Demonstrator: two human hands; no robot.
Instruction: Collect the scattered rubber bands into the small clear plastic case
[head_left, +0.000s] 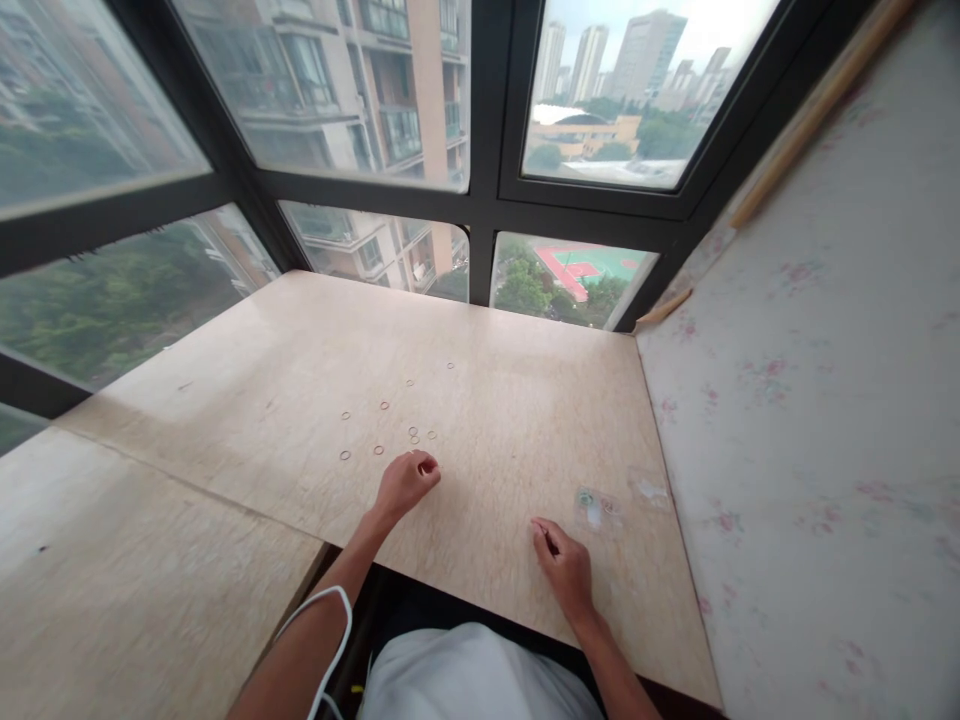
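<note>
Several small thin rings (378, 450) lie scattered on the pale marbled tabletop (510, 400). Two of them, near the middle of the table, touch or overlap. My left hand (405, 484) is just below these rings, its thumb and fingers curled together in a pinch. Whatever may be between those fingertips is too small to make out. Closer to me and to the right, my right hand (566, 570) rests with fingers closed in a pinch; I cannot tell what is in it. Beside it sits a clear plastic case (598, 510) containing small green and brownish rings.
A second clear plastic piece (649, 488), perhaps a lid, lies by the flowered wall (795, 430) at the right. Dark-framed windows (484, 200) border the far side. A white cable (341, 600) loops over my left forearm. The table has a seam (202, 487) on the left.
</note>
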